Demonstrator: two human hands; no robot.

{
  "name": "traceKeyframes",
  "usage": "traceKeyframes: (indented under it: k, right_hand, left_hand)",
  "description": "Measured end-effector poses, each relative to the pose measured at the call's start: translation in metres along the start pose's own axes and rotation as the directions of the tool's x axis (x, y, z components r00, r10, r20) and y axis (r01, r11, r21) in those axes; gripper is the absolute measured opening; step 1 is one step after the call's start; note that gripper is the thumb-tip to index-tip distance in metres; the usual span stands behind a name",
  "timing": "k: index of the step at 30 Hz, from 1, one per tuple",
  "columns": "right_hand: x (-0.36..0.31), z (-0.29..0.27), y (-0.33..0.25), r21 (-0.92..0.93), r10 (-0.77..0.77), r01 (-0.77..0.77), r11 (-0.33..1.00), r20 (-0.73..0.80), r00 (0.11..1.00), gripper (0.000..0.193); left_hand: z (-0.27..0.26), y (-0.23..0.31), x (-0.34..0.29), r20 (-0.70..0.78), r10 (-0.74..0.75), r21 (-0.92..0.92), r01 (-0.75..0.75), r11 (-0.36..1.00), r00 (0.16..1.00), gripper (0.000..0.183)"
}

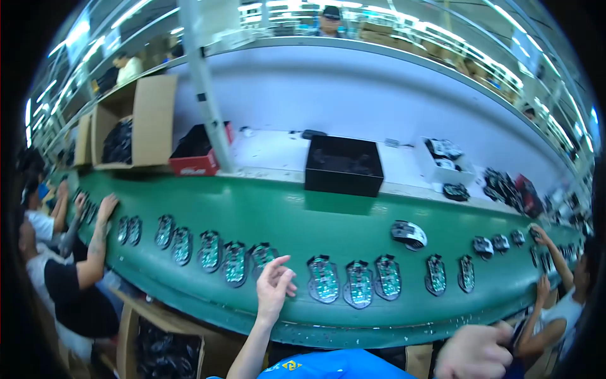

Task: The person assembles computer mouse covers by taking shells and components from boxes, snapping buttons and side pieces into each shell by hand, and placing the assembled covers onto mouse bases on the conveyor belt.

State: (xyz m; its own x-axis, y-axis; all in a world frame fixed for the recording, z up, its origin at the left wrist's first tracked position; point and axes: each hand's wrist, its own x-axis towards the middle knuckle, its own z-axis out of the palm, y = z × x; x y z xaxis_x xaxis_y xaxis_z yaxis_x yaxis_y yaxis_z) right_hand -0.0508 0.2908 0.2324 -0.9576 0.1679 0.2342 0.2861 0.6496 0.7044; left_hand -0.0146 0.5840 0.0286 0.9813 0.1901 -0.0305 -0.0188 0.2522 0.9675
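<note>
Noted left hand [275,289] loosely curled, apparently empty, over the near edge of a mouse base [261,252] on the green belt [353,221]; cannot tell about contact, nor about the grip of the blurred right hand [473,354], low at right. Would judge work part-done: can see bare boards [324,280] along the row, with covering seemingly left to do, and one white-and-black mouse [409,235] farther across, looking closed up.

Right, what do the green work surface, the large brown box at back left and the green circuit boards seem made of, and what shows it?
Green work surface: perhaps rubber or plastic, smooth, low sheen; it dimly mirrors the black box.
Brown box: probably cardboard, matte, with a flat tan flap.
Circuit boards: likely laminate, perhaps glossy, bright green with small parts dotting them.
</note>
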Motion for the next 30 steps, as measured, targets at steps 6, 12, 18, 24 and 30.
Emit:
traceKeyframes:
  k: [6,12,18,24,30]
  right_hand:
    - [-0.012,0.09,-0.08,-0.558,0.997,-0.828,-0.06,-0.065,-0.028,0.019]
    - [-0.035,0.139,-0.076,-0.388,0.986,-0.907,-0.167,-0.063,-0.154,0.019]
    - [-0.05,0.167,-0.08,-0.288,0.963,-0.919,-0.27,-0.087,-0.255,0.016]
    - [-0.054,0.18,-0.098,-0.228,0.938,-0.915,-0.332,-0.187,-0.294,0.013]
    - [-0.054,0.203,-0.106,-0.085,0.938,-0.944,-0.32,-0.168,-0.303,0.01]
  left_hand:
    - [-0.001,-0.015,-0.003,-0.043,0.065,-0.001,-0.065,0.998,0.997,0.021]
    - [-0.007,-0.023,-0.005,-0.078,0.163,0.105,-0.154,0.982,0.984,0.03]
    - [0.0,-0.011,-0.007,0.205,0.582,0.734,-0.517,0.441,0.787,0.042]
    - [0.01,-0.021,-0.007,0.459,0.479,0.675,-0.644,0.359,0.748,0.061]
    - [0.002,-0.032,-0.001,0.513,0.509,0.612,-0.71,0.348,0.691,0.072]
